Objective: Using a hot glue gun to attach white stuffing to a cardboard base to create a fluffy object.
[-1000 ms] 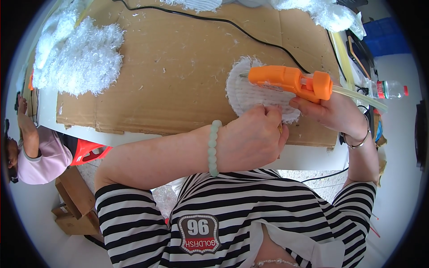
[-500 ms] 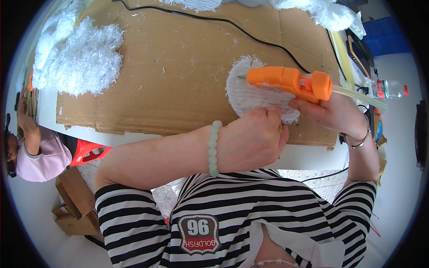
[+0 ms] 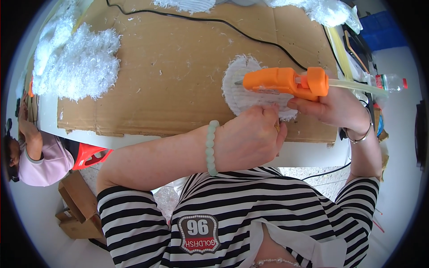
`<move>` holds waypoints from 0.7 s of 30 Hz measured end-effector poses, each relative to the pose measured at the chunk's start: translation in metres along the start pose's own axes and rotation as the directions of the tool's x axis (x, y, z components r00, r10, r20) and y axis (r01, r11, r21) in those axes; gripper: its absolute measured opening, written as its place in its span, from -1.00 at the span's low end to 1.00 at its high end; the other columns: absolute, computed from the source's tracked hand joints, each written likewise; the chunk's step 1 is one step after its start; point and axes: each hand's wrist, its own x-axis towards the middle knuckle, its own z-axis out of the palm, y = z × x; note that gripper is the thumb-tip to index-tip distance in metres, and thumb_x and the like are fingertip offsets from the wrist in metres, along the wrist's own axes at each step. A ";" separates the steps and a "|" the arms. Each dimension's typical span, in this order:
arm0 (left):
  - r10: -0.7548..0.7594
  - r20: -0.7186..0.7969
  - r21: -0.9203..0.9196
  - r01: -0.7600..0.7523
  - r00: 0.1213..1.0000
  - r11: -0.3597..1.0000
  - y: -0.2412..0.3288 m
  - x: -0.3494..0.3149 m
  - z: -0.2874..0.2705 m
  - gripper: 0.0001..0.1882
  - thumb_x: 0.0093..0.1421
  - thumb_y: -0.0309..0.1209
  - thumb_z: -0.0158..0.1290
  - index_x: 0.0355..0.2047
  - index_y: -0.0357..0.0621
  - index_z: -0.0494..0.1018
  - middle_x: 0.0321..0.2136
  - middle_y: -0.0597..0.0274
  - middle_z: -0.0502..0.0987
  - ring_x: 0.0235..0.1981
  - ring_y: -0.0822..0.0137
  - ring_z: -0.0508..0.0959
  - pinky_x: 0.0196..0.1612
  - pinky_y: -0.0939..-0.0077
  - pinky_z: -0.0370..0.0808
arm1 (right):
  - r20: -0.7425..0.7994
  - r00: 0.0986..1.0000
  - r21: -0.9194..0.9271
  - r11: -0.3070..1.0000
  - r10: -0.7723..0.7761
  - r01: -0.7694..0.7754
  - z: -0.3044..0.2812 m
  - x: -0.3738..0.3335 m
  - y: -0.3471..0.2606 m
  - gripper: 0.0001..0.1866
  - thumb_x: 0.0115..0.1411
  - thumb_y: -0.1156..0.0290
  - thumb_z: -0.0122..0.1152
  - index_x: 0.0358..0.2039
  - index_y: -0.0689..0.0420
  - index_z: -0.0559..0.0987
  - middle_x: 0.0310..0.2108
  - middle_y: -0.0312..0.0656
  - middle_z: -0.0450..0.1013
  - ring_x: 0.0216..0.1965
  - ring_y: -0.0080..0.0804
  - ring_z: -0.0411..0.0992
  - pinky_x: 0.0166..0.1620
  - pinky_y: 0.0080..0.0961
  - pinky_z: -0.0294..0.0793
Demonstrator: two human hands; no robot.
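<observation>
In my right hand [image 3: 342, 107] is an orange glue gun [image 3: 272, 80], gripped by its handle, with a pale glue stick coming out of its back end. Its metal nozzle points left, over a white fluffy-edged fabric piece [image 3: 233, 87] that has a ribbed, flat face turned up. My left hand [image 3: 252, 138], a pale green bead bracelet at the wrist, is closed at the near edge of this piece. The fingertips seem to pinch that edge, though the back of the hand partly hides them.
Cardboard [image 3: 174, 80] covers the white table, crossed by a black cord [image 3: 214, 20]. Shaggy white fabric [image 3: 85, 67] is heaped at the left, more [image 3: 330, 13] at the far right. A plastic bottle [image 3: 393, 83] lies at the right. Another person [image 3: 44, 161] sits at far left.
The glue gun and the right hand have shifted slightly left and down in the picture. Much of the scene has moved a little with the view. Both hands keep their hold.
</observation>
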 end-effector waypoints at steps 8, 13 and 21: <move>-0.006 0.009 -0.047 0.006 1.000 0.999 0.000 0.007 -0.005 -0.51 -0.09 -0.12 0.13 -0.23 -0.25 0.48 -0.20 -0.19 0.47 -0.41 0.23 0.41 -0.39 0.50 0.45 | -0.261 0.872 0.682 0.718 0.413 -0.136 0.005 -0.032 0.009 -0.69 0.25 0.16 0.06 -0.22 0.16 0.42 -0.34 -0.26 0.45 -0.41 -0.56 0.40 -0.35 -0.64 0.39; 0.007 -0.003 -0.044 -0.008 1.000 0.999 0.001 0.012 -0.008 -0.48 -0.14 -0.14 0.16 -0.29 -0.35 0.49 -0.34 -0.15 0.48 -0.37 0.22 0.42 -0.44 0.46 0.40 | -0.368 0.835 0.907 0.357 0.409 0.224 0.059 -0.037 -0.009 -0.68 0.30 0.12 -0.04 -0.20 0.14 0.41 -0.21 -0.19 0.41 -0.15 -0.45 0.42 -0.07 -0.31 0.51; -0.118 0.087 -0.082 0.126 0.989 0.989 0.008 0.011 -0.023 -0.62 -0.06 -0.20 0.21 -0.25 -0.12 0.52 -0.25 0.09 0.54 -0.46 0.26 0.50 -0.42 0.43 0.47 | -0.397 0.777 0.917 0.193 0.488 0.348 0.089 -0.033 -0.002 -0.67 0.31 0.13 -0.05 -0.17 0.14 0.43 -0.20 -0.20 0.40 -0.09 -0.46 0.38 -0.04 -0.26 0.50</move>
